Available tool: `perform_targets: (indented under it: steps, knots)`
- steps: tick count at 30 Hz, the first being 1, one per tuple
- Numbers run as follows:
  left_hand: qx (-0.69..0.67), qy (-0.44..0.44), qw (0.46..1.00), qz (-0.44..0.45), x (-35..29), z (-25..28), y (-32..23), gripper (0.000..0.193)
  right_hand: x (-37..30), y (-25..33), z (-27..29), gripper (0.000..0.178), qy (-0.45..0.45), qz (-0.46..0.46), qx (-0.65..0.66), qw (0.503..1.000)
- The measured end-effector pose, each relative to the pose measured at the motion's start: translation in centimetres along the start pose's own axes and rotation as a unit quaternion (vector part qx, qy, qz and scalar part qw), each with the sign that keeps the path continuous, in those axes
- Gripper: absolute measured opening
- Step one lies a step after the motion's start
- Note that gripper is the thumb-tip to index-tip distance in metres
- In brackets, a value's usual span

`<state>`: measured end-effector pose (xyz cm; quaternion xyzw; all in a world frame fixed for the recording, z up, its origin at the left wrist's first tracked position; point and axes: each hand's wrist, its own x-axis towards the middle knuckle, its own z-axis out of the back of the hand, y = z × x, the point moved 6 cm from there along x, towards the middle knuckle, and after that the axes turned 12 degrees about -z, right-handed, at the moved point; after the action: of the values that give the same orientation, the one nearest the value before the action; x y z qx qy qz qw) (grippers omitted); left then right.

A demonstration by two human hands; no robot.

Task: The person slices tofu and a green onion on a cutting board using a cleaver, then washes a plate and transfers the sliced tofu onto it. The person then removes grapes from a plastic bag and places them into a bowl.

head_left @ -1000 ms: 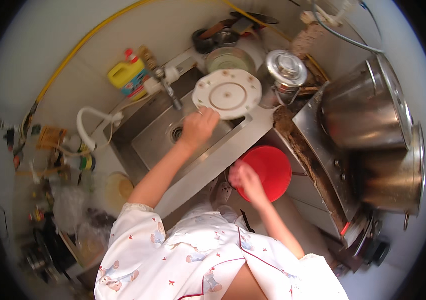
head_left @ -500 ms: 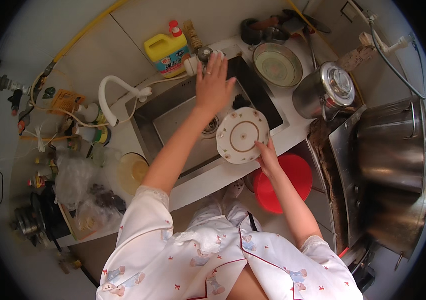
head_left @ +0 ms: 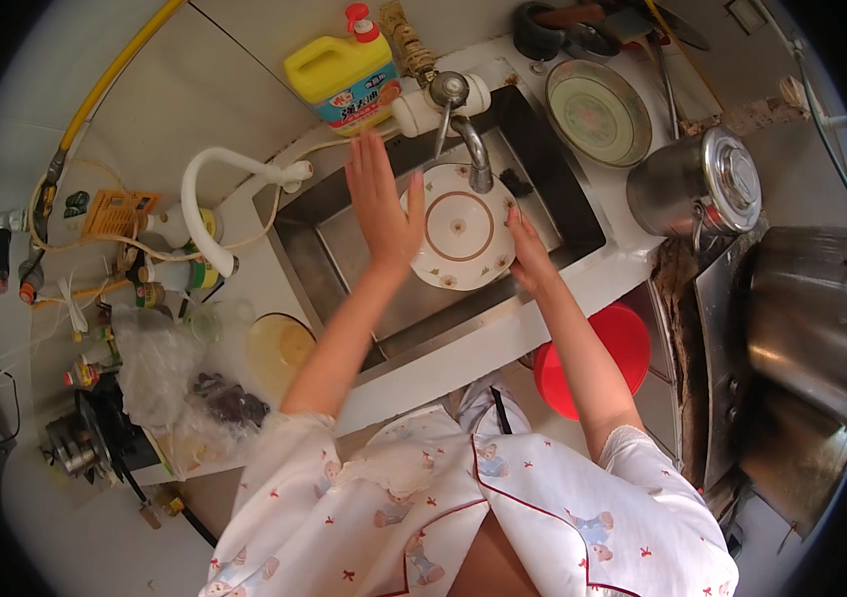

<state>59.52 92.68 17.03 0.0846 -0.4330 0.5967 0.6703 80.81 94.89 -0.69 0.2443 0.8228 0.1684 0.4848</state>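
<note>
My right hand (head_left: 531,249) grips the right edge of a white plate (head_left: 458,227), which has a brown ring and small flowers around its rim. The plate is over the sink (head_left: 344,254), beneath the spout of the metal faucet (head_left: 473,149). Whether water runs from the spout I cannot tell. To the left of the plate, my left hand (head_left: 382,209) is raised with its fingers stretched out and holds nothing. A dark scrap (head_left: 515,182) lies in the sink behind the plate.
Behind the sink stands a yellow jug (head_left: 344,85) with a red pump. A patterned bowl (head_left: 598,112) and a lidded metal pot (head_left: 687,189) are at the right. A white curved spout (head_left: 207,204) rises at the left. Below the counter is a red bucket (head_left: 593,363).
My left hand has come away from the faucet, down and to the left. The plate in my right hand has moved up and slightly left, under the spout. The view has shifted.
</note>
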Motion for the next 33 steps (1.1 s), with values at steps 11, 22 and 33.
perform_targets:
  steps: [11,22,33]
  knots:
    - [-0.032,0.362,0.926,0.103,-9.1,-16.9,1.1,0.065,1.9,2.9,-1.9,0.053,-0.017,0.112,-0.035,0.993]
    - [0.089,0.166,0.976,0.105,-7.6,-17.3,2.5,0.073,2.8,-1.7,-3.8,0.067,-0.022,0.111,-0.061,0.992]
    - [-0.013,0.365,0.931,-0.001,-12.8,-15.6,4.4,0.065,1.8,4.0,0.8,0.057,-0.076,0.222,-0.102,0.967]
